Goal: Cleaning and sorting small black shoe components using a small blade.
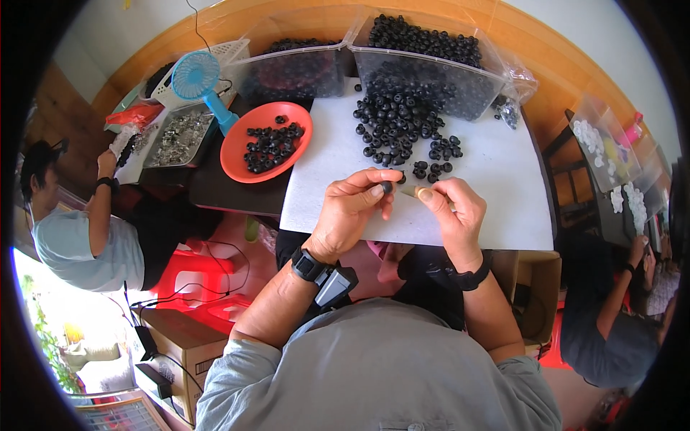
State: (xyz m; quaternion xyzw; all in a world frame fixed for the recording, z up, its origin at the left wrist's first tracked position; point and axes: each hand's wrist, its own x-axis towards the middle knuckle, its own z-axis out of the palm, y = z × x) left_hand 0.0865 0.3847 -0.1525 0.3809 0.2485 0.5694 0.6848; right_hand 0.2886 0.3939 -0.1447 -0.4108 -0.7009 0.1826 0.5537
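Observation:
Over the near part of the white sheet, my left hand pinches a small black bead-like piece between thumb and fingers. My right hand is closed on a small pale, pointed tool, its tip turned toward that piece; the fingers hide most of it. Just beyond both hands lies a loose heap of similar round black pieces, some showing holes. To the left, an orange-red plate carries more of them.
Two clear plastic bins of black pieces stand at the back. A blue fan and a tray of small shiny parts are at left. One person works at left, another at right. A cardboard box stands below the table.

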